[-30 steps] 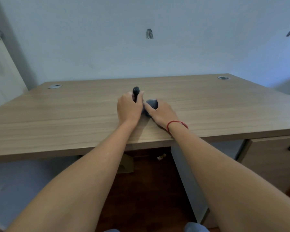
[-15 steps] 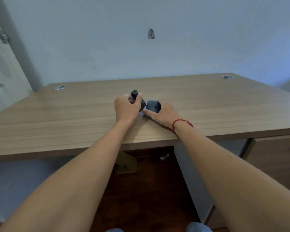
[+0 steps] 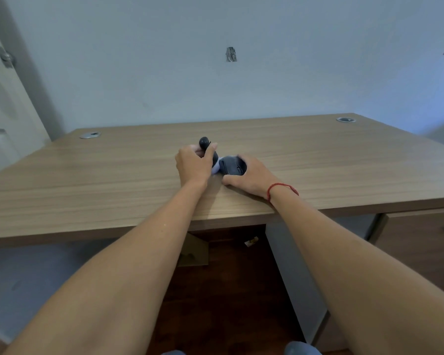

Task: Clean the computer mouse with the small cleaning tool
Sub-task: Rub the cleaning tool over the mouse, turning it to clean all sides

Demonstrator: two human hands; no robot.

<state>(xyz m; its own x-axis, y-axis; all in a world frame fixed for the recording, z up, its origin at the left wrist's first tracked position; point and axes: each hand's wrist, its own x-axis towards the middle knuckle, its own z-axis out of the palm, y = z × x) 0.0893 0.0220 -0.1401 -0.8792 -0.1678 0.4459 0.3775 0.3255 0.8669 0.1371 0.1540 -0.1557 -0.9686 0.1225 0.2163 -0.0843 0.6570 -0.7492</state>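
Wooden desk (image 3: 113,190) fills the view, bare but for two cable grommets at the far corners and the work in the middle; a door at far left, a plain wall behind.

Left hand (image 3: 194,166) is curled shut around the small cleaning tool (image 3: 208,149): dark handle, rounded top poking up past the thumb, a pale tip low down at the mouse's left flank; whether that tip is brush or pad, cannot tell. Right hand (image 3: 251,175) cups the dark computer mouse (image 3: 232,165) from the right, fingers wrapped over its far side and thumb pressed near the desk, pinning it in place; mouse sits on the desk near the front edge, roughly centre, tool tip touching or just beside it. A red thread bracelet (image 3: 282,189) circles the right wrist.

Step in hand, by my reading: working the tool along the mouse's left side. To do it well: keep the right hand firm so the mouse does not skate; short light strokes, following the seams.

Both forearms reach straight forward, wrists low, the right resting on the desk edge.
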